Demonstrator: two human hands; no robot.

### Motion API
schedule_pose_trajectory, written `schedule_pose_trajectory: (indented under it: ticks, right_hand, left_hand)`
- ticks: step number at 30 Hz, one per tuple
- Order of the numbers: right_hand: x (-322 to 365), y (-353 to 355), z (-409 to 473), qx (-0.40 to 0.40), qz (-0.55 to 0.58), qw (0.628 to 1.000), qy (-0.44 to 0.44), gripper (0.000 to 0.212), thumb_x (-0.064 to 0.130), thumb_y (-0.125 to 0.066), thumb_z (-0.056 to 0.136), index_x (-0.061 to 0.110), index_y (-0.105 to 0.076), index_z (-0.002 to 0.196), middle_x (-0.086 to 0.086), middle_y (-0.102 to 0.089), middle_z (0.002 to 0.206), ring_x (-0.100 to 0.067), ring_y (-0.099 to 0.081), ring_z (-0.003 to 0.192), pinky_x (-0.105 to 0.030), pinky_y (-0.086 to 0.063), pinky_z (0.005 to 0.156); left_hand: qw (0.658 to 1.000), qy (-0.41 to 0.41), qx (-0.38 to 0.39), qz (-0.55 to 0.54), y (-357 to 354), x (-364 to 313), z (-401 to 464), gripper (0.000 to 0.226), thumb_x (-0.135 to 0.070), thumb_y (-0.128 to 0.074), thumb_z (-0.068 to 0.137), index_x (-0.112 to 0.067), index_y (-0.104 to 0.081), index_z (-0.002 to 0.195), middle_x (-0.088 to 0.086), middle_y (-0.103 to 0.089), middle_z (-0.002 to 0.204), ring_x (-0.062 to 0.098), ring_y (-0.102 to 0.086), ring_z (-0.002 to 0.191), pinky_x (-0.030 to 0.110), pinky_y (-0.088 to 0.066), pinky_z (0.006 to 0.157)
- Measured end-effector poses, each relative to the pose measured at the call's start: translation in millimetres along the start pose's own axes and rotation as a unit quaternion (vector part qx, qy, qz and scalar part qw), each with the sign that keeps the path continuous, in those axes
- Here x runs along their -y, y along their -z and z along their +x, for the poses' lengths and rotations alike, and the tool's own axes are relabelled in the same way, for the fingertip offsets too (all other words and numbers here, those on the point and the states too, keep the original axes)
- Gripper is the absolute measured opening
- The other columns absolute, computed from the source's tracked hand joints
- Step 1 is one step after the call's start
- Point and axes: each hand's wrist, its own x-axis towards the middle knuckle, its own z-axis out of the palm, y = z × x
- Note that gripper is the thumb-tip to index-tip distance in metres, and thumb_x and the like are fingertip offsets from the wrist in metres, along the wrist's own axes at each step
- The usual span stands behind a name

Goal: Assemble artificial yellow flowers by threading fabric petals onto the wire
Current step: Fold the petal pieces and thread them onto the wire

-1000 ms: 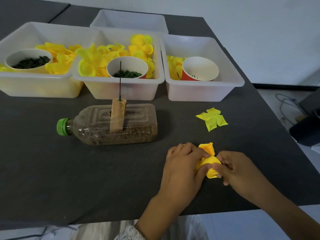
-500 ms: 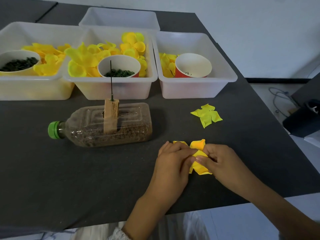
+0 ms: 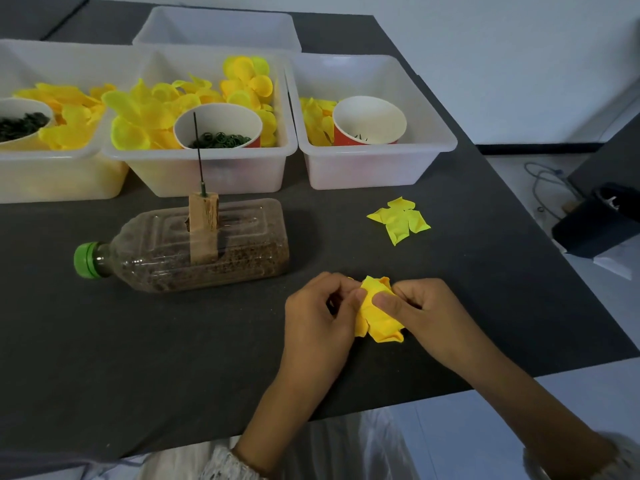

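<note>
Head view, the only one: both hands work low on the dark table [image 3: 104, 341], near its front edge. Left hand [image 3: 318, 317] and right hand [image 3: 426, 310] meet over a crumpled orange-yellow fabric petal piece [image 3: 379, 317]; left grip is pinched on its left edge with thumb and fingertips, right grip is pinched on its upper right part with the thumb on top. The piece rests on or just above the table; cannot tell which. The wire [image 3: 198, 150] stands upright and bare in a wooden block [image 3: 203, 230] set into a plastic bottle [image 3: 194, 247] lying on its side, green cap [image 3: 85, 259] to the left; nothing is threaded on it. A second, paler yellow petal piece [image 3: 400, 218] lies flat on the table, well apart from the hands and to the right of the bottle. Behind, three white tubs: the middle tub [image 3: 207, 168] holds loose yellow petals [image 3: 145, 116] and a paper cup of green rings [image 3: 218, 133]; the right tub [image 3: 377, 161] holds a few petals and a nearly empty red cup [image 3: 369, 121]; the left tub [image 3: 62, 174] also holds petals and a cup of dark pieces. Judgement: the flower is at its start. The petal is being opened or shaped in hand; threading has not begun, and all layers and any ring remain to go on.
</note>
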Motion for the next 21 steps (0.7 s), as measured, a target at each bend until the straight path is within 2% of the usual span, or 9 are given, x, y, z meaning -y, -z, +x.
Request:
schedule_pose_trajectory:
  ticks: [4,8,10,13,15,17,21]
  right_hand:
    - [-2,0,-6,0.0,0.025,1.0,0.013,0.068,0.068,-0.052,0.067,0.0,-0.052,0.063,-0.002,-0.044,0.054,-0.007,-0.041,0.049,-0.019,-0.036,0.048]
    - [-3,3,-10,0.002,0.034,0.999,0.025,0.072,0.063,-0.053,0.07,-0.009,-0.05,0.067,-0.014,-0.042,0.056,-0.011,-0.04,0.05,-0.021,-0.037,0.049]
    - [-5,5,-13,0.002,0.042,0.999,0.028,0.069,0.059,-0.054,0.072,-0.01,-0.048,0.066,-0.018,-0.041,0.056,-0.012,-0.04,0.05,-0.022,-0.038,0.05]
    - [-10,10,-21,0.009,0.06,0.998,0.02,0.059,0.048,-0.057,0.075,-0.008,-0.048,0.062,-0.006,-0.043,0.051,-0.008,-0.042,0.047,-0.017,-0.04,0.049]
    - [-15,15,-27,0.008,0.071,0.997,0.011,0.047,0.043,-0.057,0.077,0.002,-0.048,0.057,0.001,-0.043,0.048,-0.004,-0.042,0.045,-0.014,-0.04,0.048]
    - [-19,21,-32,-0.002,0.077,0.997,0.0,0.039,0.041,-0.058,0.077,0.011,-0.047,0.054,0.003,-0.042,0.045,-0.004,-0.043,0.043,-0.014,-0.04,0.047]
    - [-26,33,-34,-0.007,0.062,0.998,-0.017,0.041,0.043,-0.056,0.075,0.009,-0.048,0.055,0.0,-0.044,0.044,-0.005,-0.044,0.042,-0.014,-0.041,0.047]
  left_hand:
    - [0.999,0.023,-0.017,-0.037,0,0,0,0.011,-0.017,-0.069,0.091,-0.024,-0.074,0.084,-0.009,-0.067,0.074,0.008,-0.063,0.072,0.015,-0.045,0.063]
    - [0.993,0.054,-0.04,-0.094,2,2,2,0.015,-0.018,-0.066,0.092,-0.023,-0.071,0.079,-0.006,-0.065,0.068,0.006,-0.059,0.066,0.022,-0.047,0.061]
    - [0.987,0.061,-0.054,-0.138,4,2,4,0.02,-0.015,-0.064,0.093,-0.019,-0.069,0.075,-0.005,-0.063,0.066,0.005,-0.057,0.066,0.02,-0.046,0.061]
    - [0.976,0.065,-0.072,-0.194,10,3,6,0.02,-0.015,-0.063,0.095,-0.013,-0.067,0.075,-0.001,-0.063,0.069,0.007,-0.057,0.069,0.021,-0.047,0.066]
    - [0.964,0.079,-0.09,-0.236,13,7,7,0.019,-0.015,-0.062,0.095,-0.009,-0.067,0.078,0.003,-0.064,0.073,0.011,-0.057,0.073,0.027,-0.047,0.07]
    - [0.965,0.078,-0.094,-0.234,14,8,7,0.02,-0.013,-0.059,0.096,-0.007,-0.067,0.079,0.007,-0.063,0.076,0.014,-0.055,0.075,0.031,-0.046,0.072]
    - [0.956,0.087,-0.107,-0.258,13,7,8,0.024,-0.013,-0.06,0.095,-0.019,-0.068,0.073,-0.004,-0.063,0.071,0.008,-0.055,0.071,0.027,-0.045,0.068]
